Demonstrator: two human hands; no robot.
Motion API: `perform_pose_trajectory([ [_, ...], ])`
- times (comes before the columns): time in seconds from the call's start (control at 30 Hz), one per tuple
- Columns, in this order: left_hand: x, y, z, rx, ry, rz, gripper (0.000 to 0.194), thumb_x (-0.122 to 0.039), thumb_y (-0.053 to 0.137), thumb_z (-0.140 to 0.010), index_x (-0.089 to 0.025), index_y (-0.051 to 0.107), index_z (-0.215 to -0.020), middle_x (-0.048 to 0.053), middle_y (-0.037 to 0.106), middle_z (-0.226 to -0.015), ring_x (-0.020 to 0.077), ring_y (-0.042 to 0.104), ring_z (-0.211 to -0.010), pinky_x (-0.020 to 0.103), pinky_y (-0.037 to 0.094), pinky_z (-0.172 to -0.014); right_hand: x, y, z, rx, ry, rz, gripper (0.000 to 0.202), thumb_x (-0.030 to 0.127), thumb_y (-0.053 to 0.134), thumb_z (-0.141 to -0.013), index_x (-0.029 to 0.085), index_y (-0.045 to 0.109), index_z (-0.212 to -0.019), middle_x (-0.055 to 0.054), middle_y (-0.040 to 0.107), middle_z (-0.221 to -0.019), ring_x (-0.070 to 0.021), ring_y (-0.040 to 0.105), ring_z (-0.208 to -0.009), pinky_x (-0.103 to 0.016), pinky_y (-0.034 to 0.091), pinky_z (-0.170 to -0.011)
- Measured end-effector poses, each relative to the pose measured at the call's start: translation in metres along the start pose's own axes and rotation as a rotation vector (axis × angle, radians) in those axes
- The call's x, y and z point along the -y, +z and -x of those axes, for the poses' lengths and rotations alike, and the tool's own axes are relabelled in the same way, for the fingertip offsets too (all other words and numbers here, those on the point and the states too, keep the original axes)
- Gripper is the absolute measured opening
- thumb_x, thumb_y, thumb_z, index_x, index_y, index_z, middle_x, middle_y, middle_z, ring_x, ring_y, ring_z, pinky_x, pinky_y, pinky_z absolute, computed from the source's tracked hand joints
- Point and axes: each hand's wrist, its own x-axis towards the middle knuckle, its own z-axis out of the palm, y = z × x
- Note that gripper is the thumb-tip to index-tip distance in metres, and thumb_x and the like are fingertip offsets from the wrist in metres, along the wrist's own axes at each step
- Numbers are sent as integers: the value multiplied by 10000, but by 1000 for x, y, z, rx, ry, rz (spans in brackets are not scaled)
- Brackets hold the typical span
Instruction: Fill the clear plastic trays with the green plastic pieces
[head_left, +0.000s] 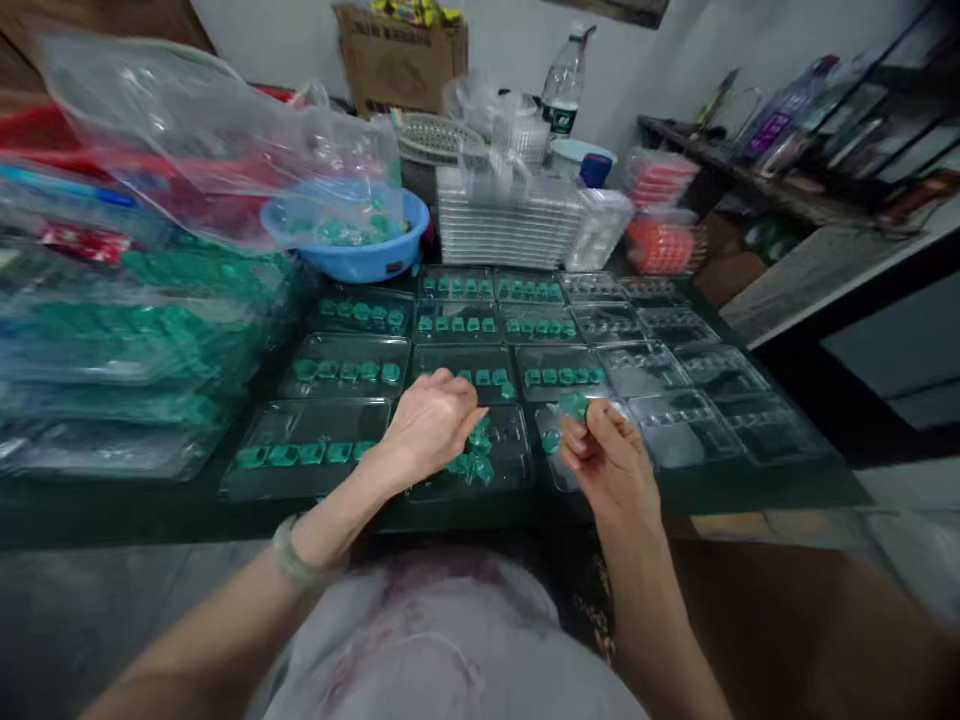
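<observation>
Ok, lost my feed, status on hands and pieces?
Left hand over loose green plastic pieces. Right hand fingers pinch one green piece over clear plastic tray. Nothing obstructing.

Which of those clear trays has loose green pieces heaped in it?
The clear tray under the left hand: its green pieces lie jumbled, while other trays hold neat rows or nothing.
</observation>
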Motion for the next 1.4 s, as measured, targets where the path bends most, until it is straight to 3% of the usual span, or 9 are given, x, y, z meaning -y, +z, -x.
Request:
perform_pose_trajectory([
  [0.2, 1, 8, 6, -183, -142, 86, 240, -284, 573, -774, -160, 533, -572, 46, 563, -744, 196, 482, -750, 317, 396, -642, -14, 1, -3, 14, 40, 14, 179, 266, 653, -734, 184, 515, -656, 40, 436, -550, -63, 396, -497, -170, 306, -425],
  [0.33, -5, 8, 7, -182, -132, 209, 194, -86, 428, -789, -165, 605, -798, 63, 566, -884, 198, 505, -839, 315, 404, -684, -20, 2, -3, 34, 22, 44, 143, 260, 633, -753, 188, 531, -683, 38, 461, -548, -64, 406, -490, -181, 316, -433],
  [0.47, -21, -2, 7, -274, -343, 672, 191, -84, 432, -775, -160, 605, -804, 37, 596, -804, 150, 534, -716, 265, 402, -619, -25, 5, -2, 44, -20, 102, 109, 255, 616, -769, 187, 548, -717, 42, 467, -544, -66, 415, -484, -185, 314, -429],
  [0.6, -40, -4, 7, -45, -467, 1278, 126, -223, 589, -747, -156, 641, -841, 9, 619, -679, 105, 506, -560, 222, 378, -518, -30, 8, -1, 64, -25, 121, 88, 248, 607, -779, 183, 562, -742, 43, 480, -547, -60, 414, -472, -188, 313, -426],
  [0.67, -46, 1, 7, -54, -489, 1447, 157, -243, 661, -695, -167, 649, -832, -7, 614, -651, 96, 503, -538, 212, 373, -500, -34, 10, 0, 63, -21, 125, 86, 245, 601, -785, 180, 564, -743, 45, 479, -543, -58, 414, -466, -189, 313, -423],
  [0.77, -48, 8, 7, -187, -511, 1432, 103, -235, 701, -655, -157, 641, -688, -14, 588, -606, 102, 508, -559, 217, 386, -528, -38, 11, 2, 55, -1, 118, 72, 239, 600, -786, 182, 567, -757, 44, 491, -559, -56, 417, -460, -189, 320, -420],
  [1.07, -30, -6, 11, -237, -361, 1056, 158, -227, 616, -745, -133, 622, -618, 27, 579, -680, 119, 509, -624, 235, 383, -570, -28, 11, 1, 33, 59, -38, 117, 244, 598, -787, 183, 535, -710, 40, 465, -558, -60, 412, -499, -173, 312, -433],
  [1.27, -39, -4, 10, -45, -405, 1236, 200, -316, 544, -801, -150, 656, -814, 10, 604, -677, 100, 497, -574, 221, 393, -545, -35, 12, 2, 28, 49, 37, 116, 262, 606, -781, 183, 553, -715, 41, 482, -549, -56, 416, -469, -176, 317, -424],
  [1.4, -48, 2, 8, -134, -422, 1224, 95, -223, 652, -706, -140, 640, -752, 7, 616, -663, 114, 526, -597, 227, 403, -563, -39, 13, 2, 13, 45, 43, 125, 278, 630, -757, 183, 558, -718, 43, 495, -552, -53, 410, -454, -174, 317, -414],
])
